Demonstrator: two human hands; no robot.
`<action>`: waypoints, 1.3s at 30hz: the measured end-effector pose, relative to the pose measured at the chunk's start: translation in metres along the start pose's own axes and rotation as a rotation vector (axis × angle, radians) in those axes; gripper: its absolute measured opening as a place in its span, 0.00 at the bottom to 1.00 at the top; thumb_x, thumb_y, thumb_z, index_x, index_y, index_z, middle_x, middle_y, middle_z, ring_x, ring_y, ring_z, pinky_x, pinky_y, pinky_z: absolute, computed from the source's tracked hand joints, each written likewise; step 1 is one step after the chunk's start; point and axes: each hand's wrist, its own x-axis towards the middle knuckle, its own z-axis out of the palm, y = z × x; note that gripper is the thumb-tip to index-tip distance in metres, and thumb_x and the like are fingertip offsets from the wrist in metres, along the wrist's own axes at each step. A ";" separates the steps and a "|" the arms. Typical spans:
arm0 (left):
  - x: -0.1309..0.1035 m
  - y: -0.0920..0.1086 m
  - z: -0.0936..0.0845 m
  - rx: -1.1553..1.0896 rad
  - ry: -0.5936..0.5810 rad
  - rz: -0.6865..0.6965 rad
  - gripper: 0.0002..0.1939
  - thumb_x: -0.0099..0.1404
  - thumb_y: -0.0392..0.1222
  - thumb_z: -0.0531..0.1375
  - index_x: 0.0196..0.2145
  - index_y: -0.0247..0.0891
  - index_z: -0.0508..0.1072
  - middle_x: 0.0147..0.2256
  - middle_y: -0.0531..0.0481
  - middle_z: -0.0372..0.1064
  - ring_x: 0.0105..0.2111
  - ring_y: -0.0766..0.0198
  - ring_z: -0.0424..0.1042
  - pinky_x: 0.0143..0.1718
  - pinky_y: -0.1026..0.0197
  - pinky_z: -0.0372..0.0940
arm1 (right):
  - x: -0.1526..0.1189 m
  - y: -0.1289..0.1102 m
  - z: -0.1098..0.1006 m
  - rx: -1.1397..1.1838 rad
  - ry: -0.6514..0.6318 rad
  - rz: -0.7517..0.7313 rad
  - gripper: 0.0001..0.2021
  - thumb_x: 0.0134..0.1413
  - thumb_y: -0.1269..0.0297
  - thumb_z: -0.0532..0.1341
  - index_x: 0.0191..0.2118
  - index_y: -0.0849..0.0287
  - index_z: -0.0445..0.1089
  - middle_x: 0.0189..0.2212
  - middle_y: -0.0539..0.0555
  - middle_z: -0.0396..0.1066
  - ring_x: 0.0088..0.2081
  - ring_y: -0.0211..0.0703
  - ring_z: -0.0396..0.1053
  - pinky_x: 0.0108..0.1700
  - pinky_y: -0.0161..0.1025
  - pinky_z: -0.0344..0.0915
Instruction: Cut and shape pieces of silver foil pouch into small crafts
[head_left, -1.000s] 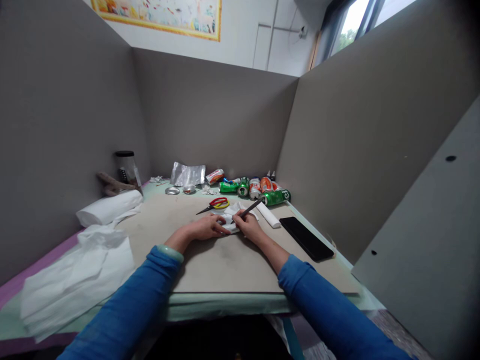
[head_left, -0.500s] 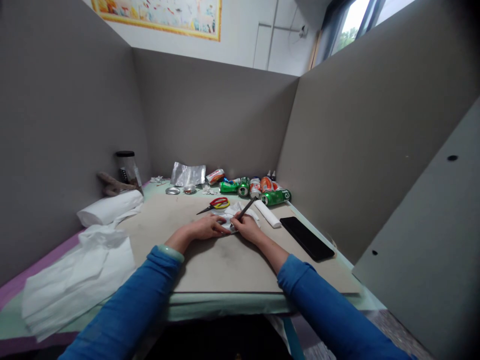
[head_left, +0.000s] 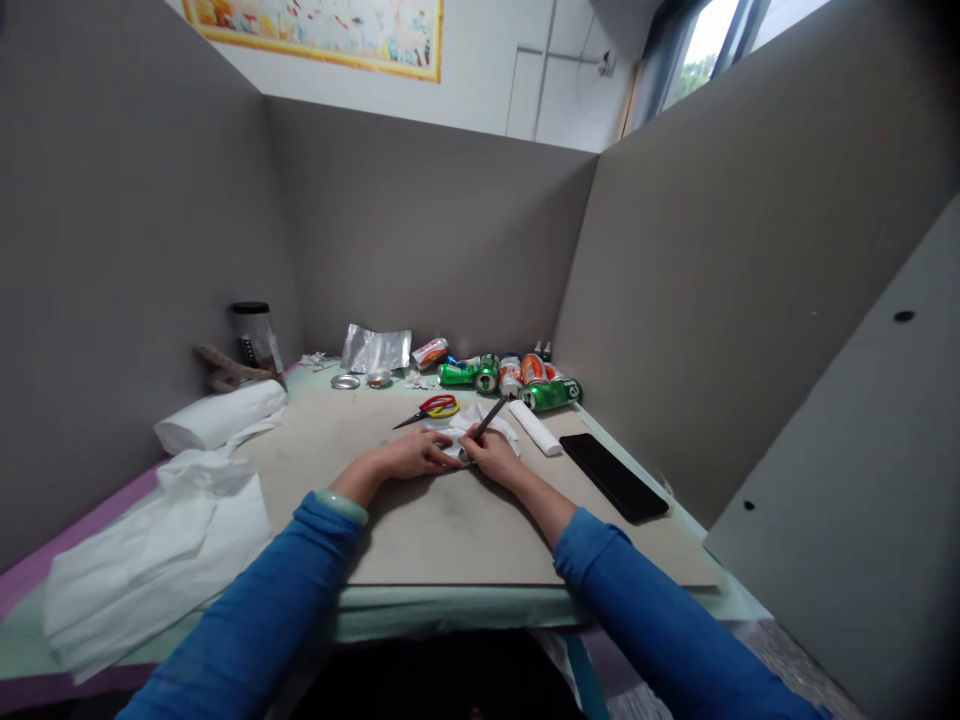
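Right hand (head_left: 492,455) pinches a slim dark tool (head_left: 490,418) over crumpled white paper (head_left: 472,418)!
Left hand (head_left: 411,455) lies low at the paper's near side, but whether it pinches anything, can't tell; the tool's lower end is lost by the fingers. Off beyond the left hand, a black-lidded jar (head_left: 253,327) shows something brown, too dim to name; beyond the right, drink cans (head_left: 555,395) lie bunched, contents out of sight.
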 end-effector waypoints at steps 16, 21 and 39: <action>0.000 -0.001 0.001 -0.055 -0.002 -0.004 0.15 0.65 0.49 0.54 0.48 0.51 0.73 0.57 0.51 0.59 0.52 0.54 0.58 0.56 0.55 0.50 | -0.001 -0.006 -0.002 -0.065 0.011 0.013 0.09 0.50 0.63 0.54 0.25 0.60 0.67 0.20 0.49 0.65 0.26 0.38 0.62 0.29 0.33 0.54; 0.000 0.001 -0.001 -0.069 0.014 0.003 0.15 0.65 0.50 0.54 0.46 0.50 0.74 0.57 0.52 0.60 0.52 0.55 0.59 0.56 0.57 0.51 | -0.001 -0.005 -0.003 -0.064 0.004 -0.001 0.09 0.50 0.63 0.54 0.25 0.60 0.66 0.19 0.49 0.64 0.25 0.37 0.61 0.28 0.32 0.53; 0.001 -0.001 0.002 -0.032 0.018 -0.026 0.14 0.65 0.48 0.55 0.48 0.52 0.73 0.57 0.53 0.59 0.53 0.54 0.59 0.56 0.55 0.51 | -0.001 0.006 0.001 0.031 0.041 0.001 0.10 0.51 0.60 0.54 0.26 0.60 0.65 0.18 0.48 0.63 0.24 0.37 0.61 0.28 0.32 0.54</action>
